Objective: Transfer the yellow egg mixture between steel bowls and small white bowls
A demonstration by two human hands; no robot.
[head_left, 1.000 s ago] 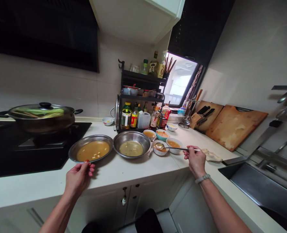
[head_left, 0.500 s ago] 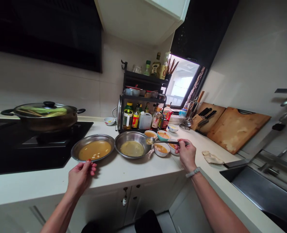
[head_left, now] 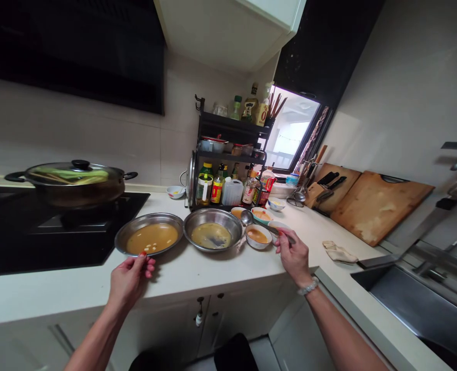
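Observation:
My left hand pinches the near rim of a shallow steel plate filled with brownish sauce. To its right stands a steel bowl with yellowish liquid. My right hand is closed on the handle of a metal spoon, whose bowl hovers over the steel bowl's right rim. Just beside the spoon sits a small white bowl of orange sauce, with more small bowls behind it.
A lidded wok sits on the black stove at left. A black rack of bottles stands at the back. Wooden cutting boards lean on the right wall, a cloth lies near the sink.
My right hand carried the spoon leftward from the small white bowl to the steel bowl's right rim. My left hand stayed on the plate's rim.

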